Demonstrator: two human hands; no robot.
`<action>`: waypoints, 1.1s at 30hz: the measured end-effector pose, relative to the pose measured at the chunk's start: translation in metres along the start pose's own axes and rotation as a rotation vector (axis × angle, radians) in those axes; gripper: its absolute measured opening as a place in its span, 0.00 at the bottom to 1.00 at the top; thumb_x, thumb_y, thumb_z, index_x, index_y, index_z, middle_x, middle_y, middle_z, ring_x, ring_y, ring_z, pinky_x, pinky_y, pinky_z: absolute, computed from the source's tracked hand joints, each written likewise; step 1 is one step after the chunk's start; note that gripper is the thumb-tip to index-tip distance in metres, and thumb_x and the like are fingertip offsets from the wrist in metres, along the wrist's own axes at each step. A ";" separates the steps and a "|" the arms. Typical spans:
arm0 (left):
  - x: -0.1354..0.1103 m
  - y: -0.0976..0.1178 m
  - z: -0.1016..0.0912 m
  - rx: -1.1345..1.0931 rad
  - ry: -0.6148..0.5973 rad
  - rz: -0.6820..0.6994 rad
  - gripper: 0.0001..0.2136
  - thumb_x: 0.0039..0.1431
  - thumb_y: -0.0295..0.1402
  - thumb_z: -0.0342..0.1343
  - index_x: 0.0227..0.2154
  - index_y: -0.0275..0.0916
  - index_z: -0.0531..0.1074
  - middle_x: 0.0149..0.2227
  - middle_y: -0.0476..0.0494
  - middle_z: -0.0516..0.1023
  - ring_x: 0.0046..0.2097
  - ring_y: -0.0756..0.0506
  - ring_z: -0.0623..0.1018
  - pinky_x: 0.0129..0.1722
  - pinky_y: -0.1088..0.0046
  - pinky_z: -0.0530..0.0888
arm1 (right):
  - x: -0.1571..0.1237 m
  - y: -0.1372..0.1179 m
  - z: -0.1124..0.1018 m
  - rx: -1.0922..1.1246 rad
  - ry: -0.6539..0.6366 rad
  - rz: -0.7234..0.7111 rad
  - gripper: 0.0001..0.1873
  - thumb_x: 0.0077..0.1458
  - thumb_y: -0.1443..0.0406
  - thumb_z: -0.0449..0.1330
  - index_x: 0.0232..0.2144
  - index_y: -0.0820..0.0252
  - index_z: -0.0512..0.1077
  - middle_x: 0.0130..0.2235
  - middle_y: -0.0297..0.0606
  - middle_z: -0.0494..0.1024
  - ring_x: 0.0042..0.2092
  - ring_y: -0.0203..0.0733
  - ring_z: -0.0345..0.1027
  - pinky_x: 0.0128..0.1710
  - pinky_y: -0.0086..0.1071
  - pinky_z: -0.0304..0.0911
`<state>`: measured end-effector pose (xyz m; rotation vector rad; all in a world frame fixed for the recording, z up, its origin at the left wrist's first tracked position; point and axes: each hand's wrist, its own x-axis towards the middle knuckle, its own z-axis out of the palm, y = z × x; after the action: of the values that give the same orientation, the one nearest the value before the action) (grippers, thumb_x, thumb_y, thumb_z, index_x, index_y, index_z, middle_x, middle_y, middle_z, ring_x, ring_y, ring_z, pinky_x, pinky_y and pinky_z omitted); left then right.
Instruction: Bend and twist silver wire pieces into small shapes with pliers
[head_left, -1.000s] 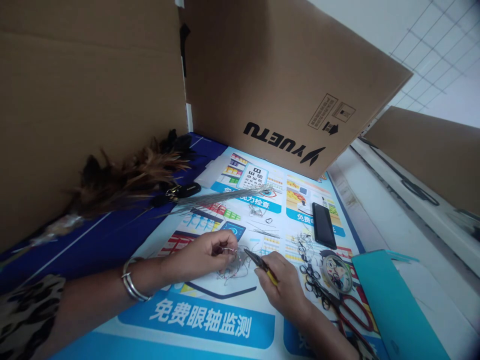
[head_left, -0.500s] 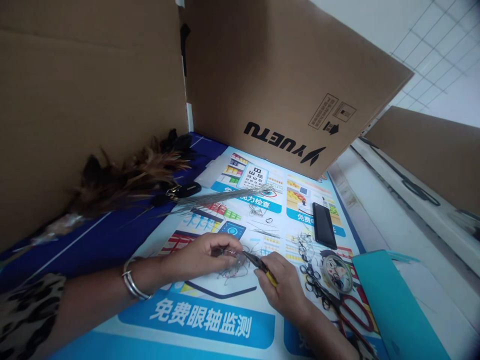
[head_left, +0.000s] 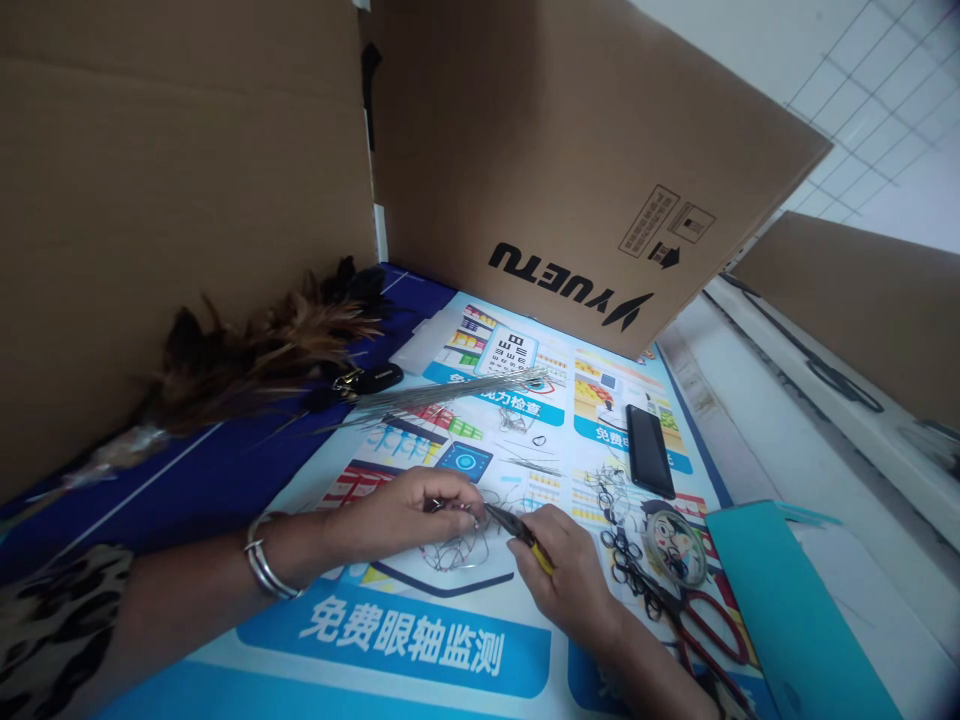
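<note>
My left hand (head_left: 405, 515) pinches a tangle of thin wire loops (head_left: 454, 545) just above a printed poster (head_left: 420, 640) on the table. My right hand (head_left: 570, 570) grips yellow-handled pliers (head_left: 517, 528), whose dark tips meet the wire at my left fingertips. Silver bangles ring my left wrist. Loose wire pieces lie on the poster around both hands.
A bundle of straight wires (head_left: 450, 392) and a feather duster (head_left: 255, 360) lie at the back left. A black phone (head_left: 648, 452), small black rings (head_left: 626, 560), a round tin (head_left: 673, 545), red-handled scissors (head_left: 705, 630) and a teal folder (head_left: 787, 610) sit to the right. Cardboard walls (head_left: 570, 150) enclose the area.
The plier tips have closed in on the wire at my left fingertips, and the wire tangle has shifted slightly lower. Both hands stay in about the same place.
</note>
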<state>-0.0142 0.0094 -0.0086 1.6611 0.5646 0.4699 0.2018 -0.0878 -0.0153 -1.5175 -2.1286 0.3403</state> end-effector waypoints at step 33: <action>0.000 0.000 0.000 -0.024 -0.046 0.015 0.05 0.55 0.30 0.52 0.32 0.35 0.71 0.30 0.49 0.72 0.33 0.51 0.69 0.34 0.77 0.66 | 0.001 0.002 0.001 0.033 -0.004 0.011 0.05 0.57 0.64 0.53 0.36 0.59 0.65 0.33 0.37 0.69 0.35 0.39 0.61 0.33 0.30 0.56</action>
<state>-0.0137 0.0093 -0.0086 1.6507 0.5105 0.4465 0.2024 -0.0857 -0.0167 -1.5120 -2.1074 0.3807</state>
